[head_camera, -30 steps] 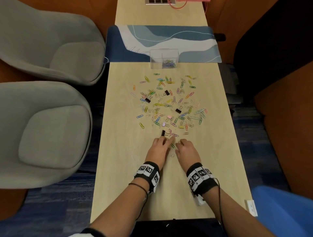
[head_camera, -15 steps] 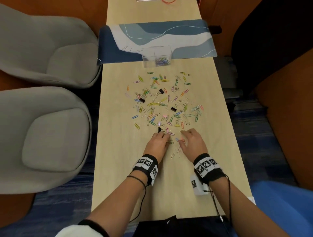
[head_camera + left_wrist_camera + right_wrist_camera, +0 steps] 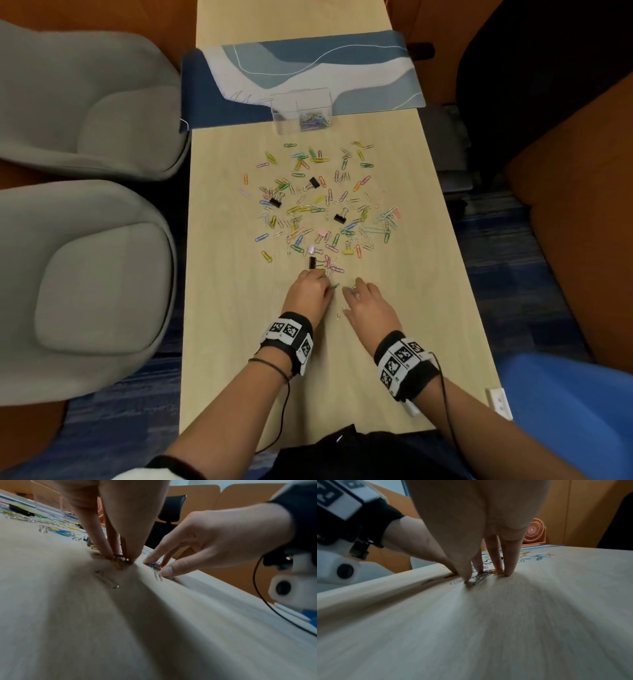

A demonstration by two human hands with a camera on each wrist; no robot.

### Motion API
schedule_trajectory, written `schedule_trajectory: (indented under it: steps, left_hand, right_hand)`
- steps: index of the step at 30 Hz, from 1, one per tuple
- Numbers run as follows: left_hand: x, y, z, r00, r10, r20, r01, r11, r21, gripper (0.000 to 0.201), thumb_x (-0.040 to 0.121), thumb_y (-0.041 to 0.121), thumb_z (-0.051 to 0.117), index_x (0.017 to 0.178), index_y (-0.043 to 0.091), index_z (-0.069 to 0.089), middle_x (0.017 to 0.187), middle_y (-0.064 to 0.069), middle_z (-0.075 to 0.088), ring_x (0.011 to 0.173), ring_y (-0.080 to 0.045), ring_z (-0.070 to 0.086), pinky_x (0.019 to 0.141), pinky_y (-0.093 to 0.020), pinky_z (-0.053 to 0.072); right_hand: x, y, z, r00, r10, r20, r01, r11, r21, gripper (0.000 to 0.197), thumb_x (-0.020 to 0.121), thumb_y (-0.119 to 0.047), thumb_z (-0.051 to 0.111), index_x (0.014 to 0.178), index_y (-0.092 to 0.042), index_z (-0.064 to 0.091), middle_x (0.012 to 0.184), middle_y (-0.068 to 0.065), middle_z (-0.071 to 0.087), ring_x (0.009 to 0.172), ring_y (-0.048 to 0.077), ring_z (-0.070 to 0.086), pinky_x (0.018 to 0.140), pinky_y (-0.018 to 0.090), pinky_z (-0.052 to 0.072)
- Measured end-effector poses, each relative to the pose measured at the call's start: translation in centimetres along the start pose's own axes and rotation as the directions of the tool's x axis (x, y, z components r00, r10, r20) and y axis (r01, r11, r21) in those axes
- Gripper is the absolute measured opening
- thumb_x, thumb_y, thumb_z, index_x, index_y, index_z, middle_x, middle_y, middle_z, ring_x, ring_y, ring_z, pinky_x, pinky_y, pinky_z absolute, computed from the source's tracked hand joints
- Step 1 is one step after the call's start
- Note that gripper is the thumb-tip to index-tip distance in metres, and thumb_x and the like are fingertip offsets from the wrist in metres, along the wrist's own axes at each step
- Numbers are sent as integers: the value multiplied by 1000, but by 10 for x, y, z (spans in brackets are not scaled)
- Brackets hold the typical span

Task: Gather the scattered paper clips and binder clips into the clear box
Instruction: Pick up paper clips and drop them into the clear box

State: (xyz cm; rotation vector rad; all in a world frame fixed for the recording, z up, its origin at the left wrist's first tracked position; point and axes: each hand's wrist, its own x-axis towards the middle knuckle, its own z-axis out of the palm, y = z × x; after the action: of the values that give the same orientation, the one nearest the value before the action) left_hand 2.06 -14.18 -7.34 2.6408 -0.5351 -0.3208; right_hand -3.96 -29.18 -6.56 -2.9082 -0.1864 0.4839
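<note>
Coloured and silver paper clips [image 3: 325, 205] lie scattered mid-table, with black binder clips [image 3: 312, 263] among them. The clear box [image 3: 301, 109] stands beyond them and holds some clips. My left hand [image 3: 325, 284] is at the near edge of the scatter. In the left wrist view, the left hand [image 3: 120, 559] pinches a small bunch of clips against the table. Beside it, my right hand [image 3: 352, 289] has curled fingertips on the table. The right hand [image 3: 485, 575] pinches silver and orange clips between its thumb and fingers. One silver clip [image 3: 107, 580] lies loose near the left hand.
The box sits on the near edge of a blue and white mat [image 3: 308, 72] at the far end. Two grey chairs [image 3: 85, 274] stand left of the narrow wooden table [image 3: 239, 359]. An orange fan [image 3: 535, 531] is at the back. A blue seat [image 3: 565, 411] is at the right.
The right hand reached out to the right, then drew back toward the left hand with clips under its fingertips. The left hand stayed at the scatter's near edge.
</note>
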Motion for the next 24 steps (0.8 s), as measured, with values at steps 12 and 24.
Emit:
schedule_trajectory:
  steps: [12,24]
  left_hand:
    - [13,-5,-15,957,-291,19,277,887,-368,12,73,4,70,78,14,74,75,0,71,69,-15,65,70,-23,54]
    - [26,-17,-71,939,-344,-26,223,663,-715,18,71,-3,79,86,8,78,79,-1,75,73,-11,71,71,-18,56]
  right_hand:
    - [32,-9,-46,975,-121,188,151,977,-153,28,83,13,48,102,-2,62,110,15,54,100,31,54,80,36,47]
    - [56,32,-94,948,290,132,-250,422,871,18,71,-7,80,87,-14,79,83,3,76,80,13,71,76,15,54]
